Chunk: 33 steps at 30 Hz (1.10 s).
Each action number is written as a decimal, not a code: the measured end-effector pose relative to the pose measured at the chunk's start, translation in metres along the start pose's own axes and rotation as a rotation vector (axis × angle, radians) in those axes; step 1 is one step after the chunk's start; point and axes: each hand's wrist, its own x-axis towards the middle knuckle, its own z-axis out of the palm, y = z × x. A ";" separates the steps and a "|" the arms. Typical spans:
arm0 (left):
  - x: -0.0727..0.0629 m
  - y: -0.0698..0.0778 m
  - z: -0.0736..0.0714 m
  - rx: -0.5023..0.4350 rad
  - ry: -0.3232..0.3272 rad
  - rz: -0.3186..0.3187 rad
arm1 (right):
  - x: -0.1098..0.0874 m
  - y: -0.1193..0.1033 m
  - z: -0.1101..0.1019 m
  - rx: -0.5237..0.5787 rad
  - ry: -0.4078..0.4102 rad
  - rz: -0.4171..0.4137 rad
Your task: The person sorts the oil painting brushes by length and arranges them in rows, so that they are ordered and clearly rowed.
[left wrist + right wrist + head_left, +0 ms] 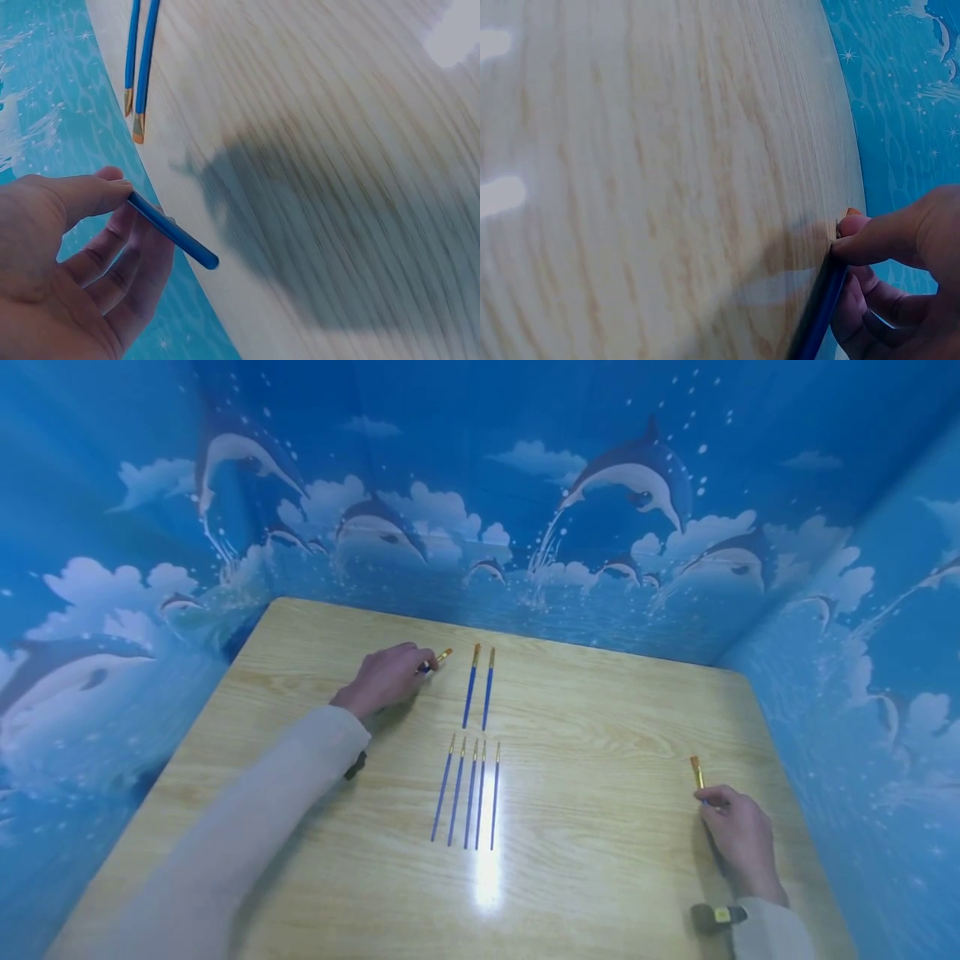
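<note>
My left hand [392,677] pinches a blue-handled paintbrush [176,231] near the table's far edge; in the head view its orange tip points up and right. Just to the right of that hand lie two larger paintbrushes [471,689], side by side with bristles away from me. Below them, several thin paintbrushes [459,793] form a row, bristles also facing away. Over at the right side of the table, my right hand [741,839] holds another paintbrush [821,307] between thumb and fingers. Its orange bristles stick out beyond the fingertips, and the fingers cover its middle.
The light wood table [600,760] has rounded corners. Blue curtains [465,460] printed with dolphins and clouds surround it at the back and both sides. A glare spot sits below the thin brushes. A dark strap with a small device [723,914] circles the right wrist.
</note>
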 end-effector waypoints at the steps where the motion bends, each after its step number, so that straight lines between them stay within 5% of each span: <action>1: 0.002 0.002 0.001 -0.016 -0.003 -0.007 | 0.000 -0.001 0.000 0.000 -0.001 0.008; 17: 0.032 0.023 0.019 -0.269 0.002 -0.061 | 0.001 -0.003 0.001 0.002 0.008 0.053; 25: 0.047 0.031 0.031 -0.328 0.020 -0.162 | 0.002 -0.002 0.001 0.016 -0.002 0.062; 33: 0.052 0.037 0.044 -0.366 0.068 -0.193 | 0.004 0.000 0.002 0.013 -0.002 0.049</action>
